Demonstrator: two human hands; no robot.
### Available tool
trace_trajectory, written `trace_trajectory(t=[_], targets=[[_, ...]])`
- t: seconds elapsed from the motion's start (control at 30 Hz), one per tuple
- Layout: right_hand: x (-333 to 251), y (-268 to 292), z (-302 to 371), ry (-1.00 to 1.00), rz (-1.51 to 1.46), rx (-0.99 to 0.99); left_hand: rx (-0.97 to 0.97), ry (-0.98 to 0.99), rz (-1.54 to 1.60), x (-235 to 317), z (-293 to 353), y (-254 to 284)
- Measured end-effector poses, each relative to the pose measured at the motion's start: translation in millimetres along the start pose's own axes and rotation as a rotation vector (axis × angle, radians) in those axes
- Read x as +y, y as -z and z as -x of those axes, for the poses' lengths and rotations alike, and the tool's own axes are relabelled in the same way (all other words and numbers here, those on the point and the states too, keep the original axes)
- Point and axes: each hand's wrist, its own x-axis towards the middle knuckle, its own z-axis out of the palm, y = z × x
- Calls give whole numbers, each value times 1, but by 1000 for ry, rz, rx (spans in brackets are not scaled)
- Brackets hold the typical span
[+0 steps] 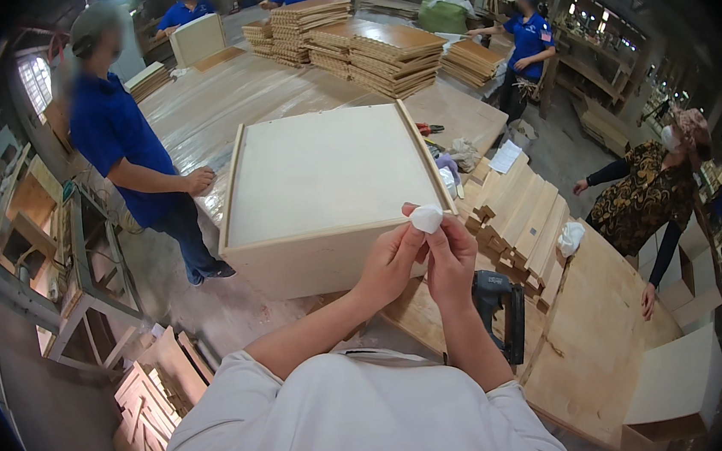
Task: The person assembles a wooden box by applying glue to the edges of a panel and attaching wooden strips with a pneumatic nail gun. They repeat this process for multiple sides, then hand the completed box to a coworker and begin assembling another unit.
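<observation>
Both my hands meet over the near right corner of a pale wooden box (322,173). A small wad of white material (426,218), perhaps cloth or tissue, is pinched between the fingers. My left hand (388,262) is closed, its thumb and fingertips against the wad's left side. My right hand (452,260) is closed too, gripping the wad from the right and below. The box lies with its broad panel up, framed by raised strips along its sides. Just right of my right forearm, a dark nail gun (499,312) rests on the workbench.
Stacked wooden strips (524,220) and a white bundle (570,239) lie to the right on the bench (595,351). Red-handled pliers (430,128) sit beyond the box. Piled panels (380,48) stand at the back. One person (118,152) stands left, another (654,187) right.
</observation>
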Motion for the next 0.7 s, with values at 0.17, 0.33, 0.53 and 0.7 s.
trace_trajectory(t=[0.17,0.33,0.53,0.7], targets=[[14,-45,-33,-134,-41,-102,132,-286,-470,-10,26,60],[46,-82,-56,-177,54,-220,-78,154,-352,-30,96,146],[70,-138,-65,-239,73,-248,-210,635,-998,-115,210,249],[83,-151,-69,-241,212,-294,-60,1039,-974,-174,331,317]])
